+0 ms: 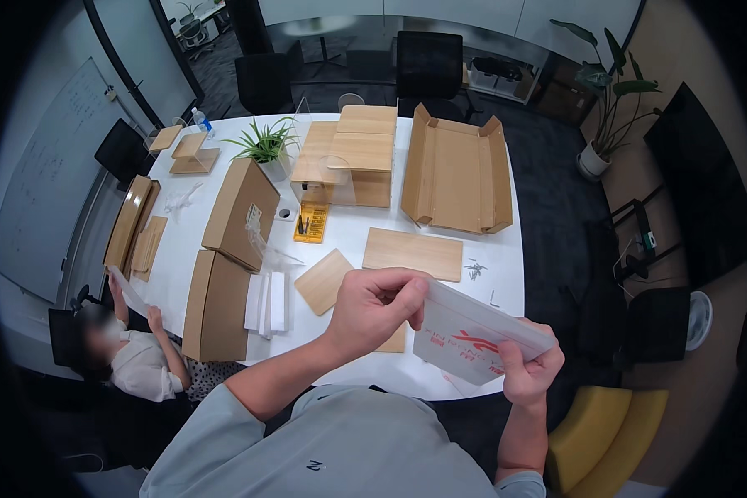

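A flat white panel (461, 328) with red print, seemingly in plastic film, is held up above the table's near edge. My left hand (382, 305) pinches its upper left corner between thumb and fingers. My right hand (529, 365) grips the right end, thumb across the front face. Beyond the panel lies a rectangular wooden board (412, 254), with a pile of small screws (475, 269) to its right. A smaller wooden board (323, 281) lies left of my left hand, and another wooden piece (393, 340) shows partly beneath my hands.
Two cardboard boxes (216, 307) stand left, beside several white strips (267, 304). An open cardboard box (456, 170) and a wooden shelf unit (349, 153) sit farther back, near a yellow tool case (310, 222) and potted plant (264, 143). Another person (145, 357) works at the left.
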A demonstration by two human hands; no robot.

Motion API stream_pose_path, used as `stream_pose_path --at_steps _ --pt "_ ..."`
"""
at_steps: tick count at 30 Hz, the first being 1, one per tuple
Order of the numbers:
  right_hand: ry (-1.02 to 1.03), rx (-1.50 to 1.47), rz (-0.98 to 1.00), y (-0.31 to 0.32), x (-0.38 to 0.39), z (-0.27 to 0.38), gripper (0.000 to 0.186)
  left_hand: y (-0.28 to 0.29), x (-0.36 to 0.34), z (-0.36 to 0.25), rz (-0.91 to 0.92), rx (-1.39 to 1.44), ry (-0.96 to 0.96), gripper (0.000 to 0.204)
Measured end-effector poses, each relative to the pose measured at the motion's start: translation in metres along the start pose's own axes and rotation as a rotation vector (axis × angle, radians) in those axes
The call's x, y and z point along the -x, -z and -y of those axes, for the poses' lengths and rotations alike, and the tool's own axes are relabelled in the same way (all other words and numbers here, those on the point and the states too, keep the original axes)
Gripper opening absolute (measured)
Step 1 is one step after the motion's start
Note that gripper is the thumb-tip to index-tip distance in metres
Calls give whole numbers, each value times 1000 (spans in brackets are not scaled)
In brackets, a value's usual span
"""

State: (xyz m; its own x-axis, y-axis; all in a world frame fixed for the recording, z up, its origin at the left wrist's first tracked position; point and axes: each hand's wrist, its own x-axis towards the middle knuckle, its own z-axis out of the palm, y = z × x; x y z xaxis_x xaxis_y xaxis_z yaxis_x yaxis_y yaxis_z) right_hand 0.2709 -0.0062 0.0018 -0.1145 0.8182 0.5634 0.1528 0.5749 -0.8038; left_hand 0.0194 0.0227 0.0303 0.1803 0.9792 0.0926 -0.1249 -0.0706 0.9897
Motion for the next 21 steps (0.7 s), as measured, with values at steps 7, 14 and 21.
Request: stream_pose_path --at_steps 7,14,21 --pt "-124 -75 -61 3 8 -4 23 1 -2 7 27 -61 -13 19" --pt "-408 -505 -525 9 -18 -23 31 45 9 52 224 -311 112 26" --pt "-634 -676 -859 2 -23 -33 36 33 33 60 239 11 353 23"
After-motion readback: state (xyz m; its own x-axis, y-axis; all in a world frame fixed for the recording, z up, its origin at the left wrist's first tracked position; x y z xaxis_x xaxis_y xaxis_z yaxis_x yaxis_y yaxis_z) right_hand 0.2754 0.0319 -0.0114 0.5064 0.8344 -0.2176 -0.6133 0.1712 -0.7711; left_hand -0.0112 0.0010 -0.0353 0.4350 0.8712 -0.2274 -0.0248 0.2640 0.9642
